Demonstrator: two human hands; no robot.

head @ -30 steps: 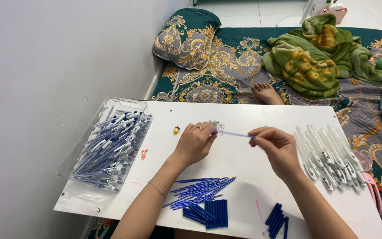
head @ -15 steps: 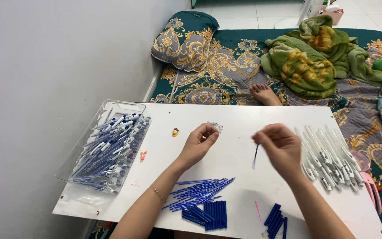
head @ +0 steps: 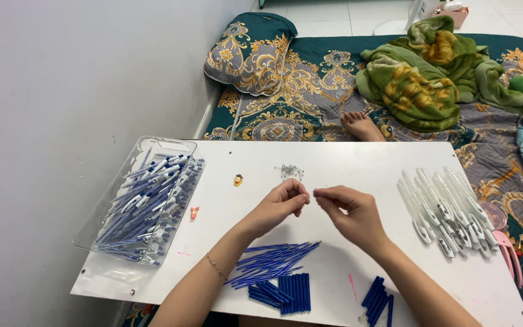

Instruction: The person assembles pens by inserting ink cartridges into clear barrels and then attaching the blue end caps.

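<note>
My left hand (head: 281,204) and my right hand (head: 351,213) meet over the middle of the white table (head: 358,162), fingertips pinched and almost touching. The left pinches something tiny, apparently a spring from the little pile of metal springs (head: 290,171) just beyond it. The right curls around a thin blue refill, now mostly hidden by its fingers. Loose blue refills (head: 276,261) lie under my left wrist, with short blue tubes (head: 290,293) in front of them.
A clear tray (head: 152,142) of blue-and-white pens stands at the left by the wall. White pen barrels (head: 446,209) lie at the right, more blue tubes (head: 378,298) near the front edge. A bare foot (head: 361,125), pillow (head: 250,54) and green blanket (head: 419,79) lie beyond.
My left hand left the spring pile and came toward me. My right hand, which held the refill out in view, has closed in on the left so the fingertips meet.
</note>
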